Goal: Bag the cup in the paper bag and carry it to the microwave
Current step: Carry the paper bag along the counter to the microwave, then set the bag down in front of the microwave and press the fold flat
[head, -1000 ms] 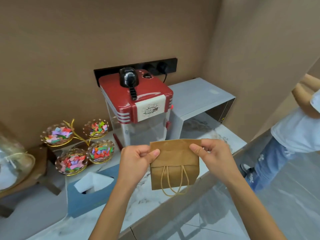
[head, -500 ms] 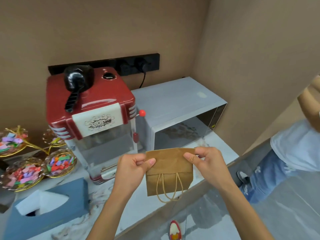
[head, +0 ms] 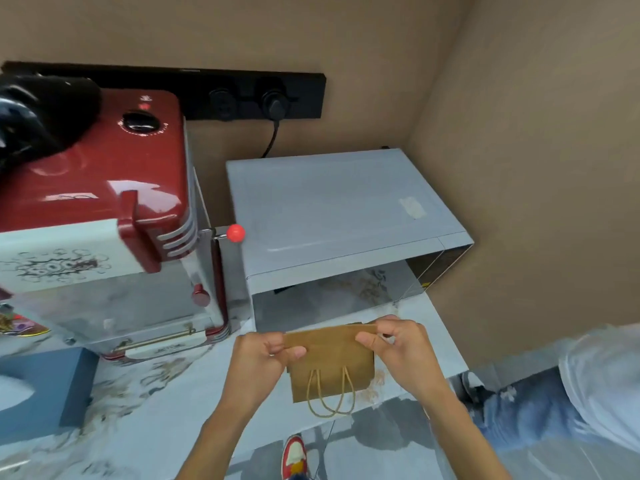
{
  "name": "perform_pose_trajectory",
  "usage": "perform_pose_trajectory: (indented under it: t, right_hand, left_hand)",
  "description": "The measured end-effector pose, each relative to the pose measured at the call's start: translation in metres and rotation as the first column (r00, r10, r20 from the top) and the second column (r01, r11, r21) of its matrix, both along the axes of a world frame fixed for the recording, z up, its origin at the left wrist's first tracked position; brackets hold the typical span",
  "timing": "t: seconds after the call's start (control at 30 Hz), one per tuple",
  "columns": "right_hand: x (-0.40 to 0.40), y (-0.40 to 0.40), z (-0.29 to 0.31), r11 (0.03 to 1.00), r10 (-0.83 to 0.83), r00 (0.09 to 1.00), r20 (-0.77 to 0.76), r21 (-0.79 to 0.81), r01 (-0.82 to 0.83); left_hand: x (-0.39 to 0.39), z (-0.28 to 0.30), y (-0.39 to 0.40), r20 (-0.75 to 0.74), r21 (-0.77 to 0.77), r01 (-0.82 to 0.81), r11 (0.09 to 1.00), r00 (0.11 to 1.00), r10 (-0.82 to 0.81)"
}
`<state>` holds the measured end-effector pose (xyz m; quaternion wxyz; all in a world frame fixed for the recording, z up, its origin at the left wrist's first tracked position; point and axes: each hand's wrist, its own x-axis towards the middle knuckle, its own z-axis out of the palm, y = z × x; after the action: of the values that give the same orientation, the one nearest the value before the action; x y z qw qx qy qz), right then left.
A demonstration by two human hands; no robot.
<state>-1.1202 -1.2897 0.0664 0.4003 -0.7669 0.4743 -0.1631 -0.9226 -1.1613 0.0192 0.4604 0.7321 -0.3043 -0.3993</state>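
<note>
A small brown paper bag (head: 330,367) hangs between my hands, its folded top edge pinched and its two string handles dangling down. My left hand (head: 261,360) grips the top left corner and my right hand (head: 398,344) grips the top right corner. The bag is over the marble counter (head: 166,420), just in front of the grey microwave (head: 332,209), whose glass door faces me. The cup is not visible; the bag's folded paper hides whatever is inside.
A red popcorn machine (head: 104,209) stands left of the microwave, close to it. A blue tissue box (head: 45,386) sits at the near left. Another person in jeans and a white shirt (head: 571,386) stands at the right. Brown walls close the corner behind.
The view has swung closer and to the right, so the microwave now sits straight ahead. The bag has stayed gripped in both hands, now held nearer the microwave door.
</note>
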Motion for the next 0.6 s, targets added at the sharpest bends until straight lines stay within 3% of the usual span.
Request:
perform_pose_trajectory:
  t: [0.33, 0.6]
  right_hand:
    - [-0.026, -0.044, -0.055, 0.996, 0.020, 0.987, -0.160, 0.083, -0.006]
    - [-0.033, -0.079, -0.079, 0.976, 0.213, 0.945, -0.248, 0.096, -0.194]
  left_hand:
    - [-0.040, -0.029, -0.047, 0.212, 0.187, 0.006, 0.982, 0.976, -0.046]
    - [-0.077, -0.055, -0.064, 0.362, 0.233, -0.129, 0.964, 0.932, 0.037]
